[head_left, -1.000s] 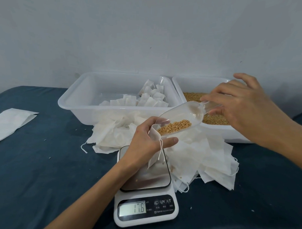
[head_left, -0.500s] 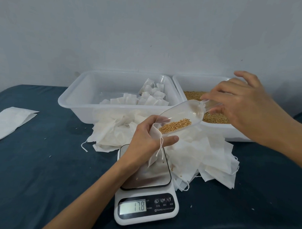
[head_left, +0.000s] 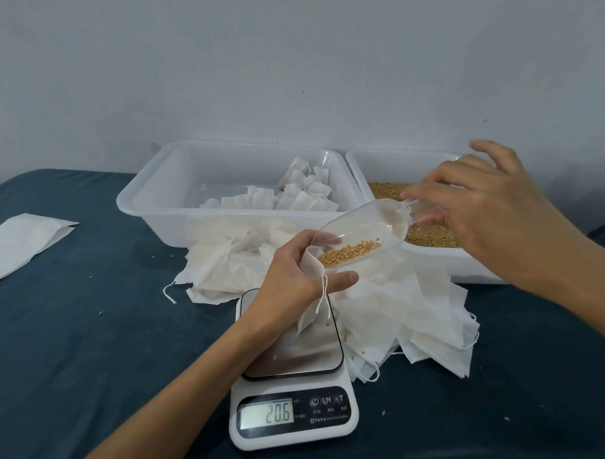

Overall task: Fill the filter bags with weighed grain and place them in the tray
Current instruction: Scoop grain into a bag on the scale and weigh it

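Note:
My left hand [head_left: 292, 273] grips the mouth of a white filter bag [head_left: 310, 319] that hangs down onto the platform of a white digital scale [head_left: 293, 414]. The display reads 20.6. My right hand [head_left: 480, 215] pinches the handle of a clear plastic scoop [head_left: 366, 231], tilted with its lip at the bag's mouth and grain [head_left: 348, 253] lying in its lower end. The left clear tray [head_left: 151, 203] holds several filled bags [head_left: 295, 198]. The right tub [head_left: 440, 265] holds loose grain [head_left: 431, 232].
A heap of empty filter bags [head_left: 411, 312] lies between the containers and the scale, spreading right. A flat white paper packet [head_left: 16, 243] sits at the far left on the dark blue cloth. A few stray grains dot the cloth.
The scale reading has climbed from 17.6 to 20.6. Less grain lies in the scoop. Both hands stay in nearly the same place.

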